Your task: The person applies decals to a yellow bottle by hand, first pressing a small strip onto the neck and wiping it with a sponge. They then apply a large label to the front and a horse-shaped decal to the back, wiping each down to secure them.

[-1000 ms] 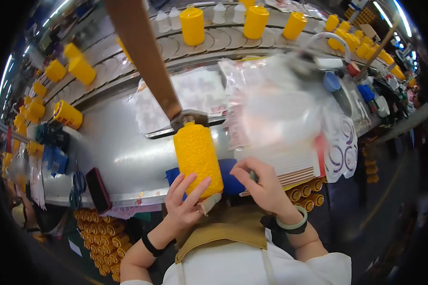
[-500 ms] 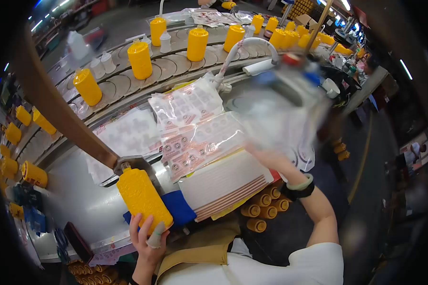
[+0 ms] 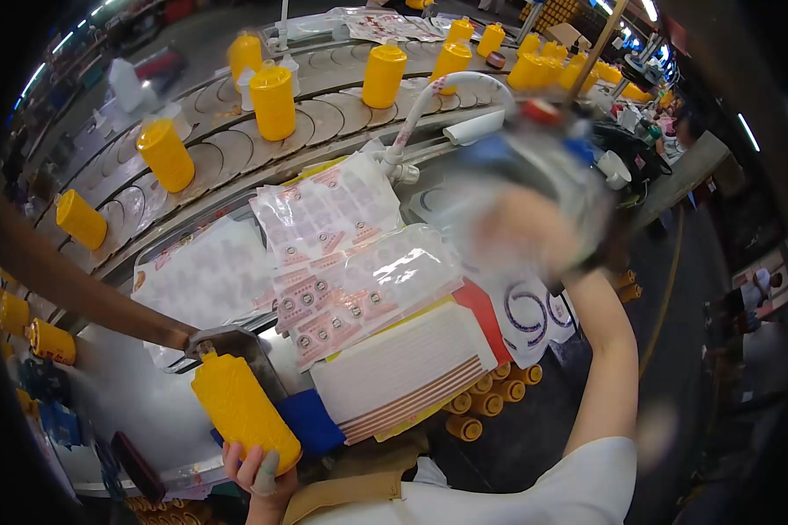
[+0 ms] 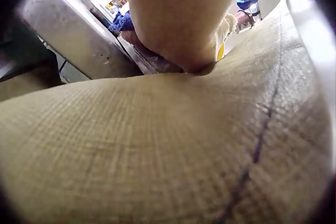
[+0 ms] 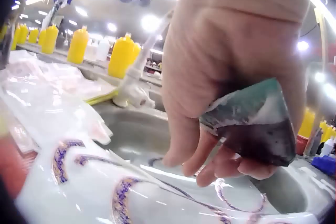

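A yellow bottle [image 3: 245, 413] lies tilted with its neck at a metal bracket [image 3: 236, 350] on a brown arm. My left hand [image 3: 261, 477] grips its lower end, a pale wrap on one finger. In the head view my right hand [image 3: 525, 229] is blurred over the sink area. The right wrist view shows that hand [image 5: 236, 77] holding a dark green flat piece [image 5: 257, 124] against its palm, fingers bent downward. Below it lies a clear sheet with purple curved prints [image 5: 123, 198], partly over a basin [image 5: 136, 129]. The left wrist view shows mostly tan cloth [image 4: 157, 145].
Printed sticker sheets [image 3: 350, 289] and a white ribbed stack [image 3: 403, 376] lie between the hands. A blue cloth [image 3: 311, 422] is beside the bottle. Yellow bottles stand on a curved conveyor [image 3: 315, 122] behind. A curved white pipe [image 3: 420, 109] rises by the sink.
My right hand has moved from beside the bottle out to the right over the sink. The head view has turned right. My left hand stays on the bottle. Bottles on the conveyor have shifted.
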`<move>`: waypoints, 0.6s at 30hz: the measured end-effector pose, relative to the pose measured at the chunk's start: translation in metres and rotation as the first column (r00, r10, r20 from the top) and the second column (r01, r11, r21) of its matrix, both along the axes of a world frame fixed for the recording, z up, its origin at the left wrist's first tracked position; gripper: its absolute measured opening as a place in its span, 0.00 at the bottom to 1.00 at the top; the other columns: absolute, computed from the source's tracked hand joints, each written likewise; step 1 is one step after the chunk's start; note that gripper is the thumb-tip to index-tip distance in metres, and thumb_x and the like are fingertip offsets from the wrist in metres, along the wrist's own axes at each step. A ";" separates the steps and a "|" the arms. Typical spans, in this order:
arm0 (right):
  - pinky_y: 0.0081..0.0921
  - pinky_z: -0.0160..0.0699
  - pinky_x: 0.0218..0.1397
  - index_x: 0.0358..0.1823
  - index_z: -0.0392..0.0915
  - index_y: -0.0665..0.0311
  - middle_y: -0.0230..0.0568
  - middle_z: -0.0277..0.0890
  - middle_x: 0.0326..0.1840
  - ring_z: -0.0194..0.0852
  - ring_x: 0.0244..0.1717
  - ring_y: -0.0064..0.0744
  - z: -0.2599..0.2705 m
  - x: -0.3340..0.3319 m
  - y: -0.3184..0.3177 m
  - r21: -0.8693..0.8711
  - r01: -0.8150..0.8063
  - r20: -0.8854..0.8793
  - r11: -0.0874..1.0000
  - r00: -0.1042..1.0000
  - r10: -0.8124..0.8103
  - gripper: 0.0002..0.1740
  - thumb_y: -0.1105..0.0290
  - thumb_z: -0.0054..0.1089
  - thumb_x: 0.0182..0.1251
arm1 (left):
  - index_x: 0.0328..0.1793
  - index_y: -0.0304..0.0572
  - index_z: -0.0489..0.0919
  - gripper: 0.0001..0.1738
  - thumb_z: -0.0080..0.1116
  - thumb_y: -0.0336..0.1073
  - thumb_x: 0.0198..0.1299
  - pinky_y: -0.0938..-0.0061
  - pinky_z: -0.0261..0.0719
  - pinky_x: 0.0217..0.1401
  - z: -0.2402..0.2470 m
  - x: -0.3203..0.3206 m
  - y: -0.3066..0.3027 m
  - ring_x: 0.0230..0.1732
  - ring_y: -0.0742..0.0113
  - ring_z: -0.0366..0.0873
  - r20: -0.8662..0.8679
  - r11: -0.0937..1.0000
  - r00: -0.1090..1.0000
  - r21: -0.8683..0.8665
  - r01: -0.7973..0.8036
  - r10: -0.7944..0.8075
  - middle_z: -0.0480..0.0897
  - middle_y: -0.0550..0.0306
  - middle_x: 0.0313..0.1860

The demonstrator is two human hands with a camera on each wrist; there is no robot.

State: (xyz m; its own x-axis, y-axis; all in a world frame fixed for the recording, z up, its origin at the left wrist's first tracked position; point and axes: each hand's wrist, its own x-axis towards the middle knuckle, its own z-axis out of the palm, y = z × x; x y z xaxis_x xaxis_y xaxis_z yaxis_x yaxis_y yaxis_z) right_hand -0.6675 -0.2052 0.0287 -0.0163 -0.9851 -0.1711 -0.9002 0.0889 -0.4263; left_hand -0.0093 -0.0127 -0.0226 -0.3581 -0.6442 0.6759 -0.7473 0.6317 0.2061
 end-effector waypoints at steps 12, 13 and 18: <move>0.35 0.83 0.56 0.56 0.88 0.58 0.52 0.88 0.49 0.88 0.49 0.45 -0.020 -0.046 0.012 0.328 0.091 -0.196 0.940 0.980 -0.027 0.30 0.60 0.79 0.47 | 0.60 0.48 0.74 0.28 0.76 0.38 0.56 0.37 0.70 0.73 0.003 0.004 -0.004 0.70 0.37 0.68 -0.013 0.998 0.998 -0.028 0.059 -0.060 0.71 0.53 0.62; 0.36 0.83 0.57 0.58 0.86 0.59 0.51 0.87 0.51 0.87 0.51 0.44 -0.019 -0.050 0.019 0.320 0.072 -0.115 0.945 0.993 -0.037 0.30 0.60 0.77 0.50 | 0.61 0.42 0.78 0.27 0.75 0.35 0.56 0.37 0.73 0.71 0.005 0.004 -0.007 0.68 0.33 0.70 -0.031 0.992 0.994 -0.059 0.108 -0.110 0.74 0.48 0.61; 0.36 0.81 0.63 0.69 0.77 0.63 0.47 0.83 0.60 0.83 0.58 0.42 0.000 -0.057 0.053 0.264 0.024 0.198 0.964 0.977 -0.079 0.32 0.61 0.69 0.63 | 0.59 0.40 0.78 0.26 0.74 0.34 0.56 0.37 0.74 0.70 0.004 0.004 -0.008 0.66 0.33 0.71 -0.062 0.989 0.990 -0.083 0.124 -0.129 0.74 0.46 0.61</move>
State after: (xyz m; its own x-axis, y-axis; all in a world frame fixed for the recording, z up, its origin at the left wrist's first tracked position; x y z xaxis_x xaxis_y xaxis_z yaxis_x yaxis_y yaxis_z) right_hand -0.7245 -0.1520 0.0290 -0.0033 -0.9054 -0.4246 -0.7870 0.2643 -0.5575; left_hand -0.0051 -0.0203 -0.0189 -0.3854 -0.5405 0.7479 -0.6466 0.7364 0.1990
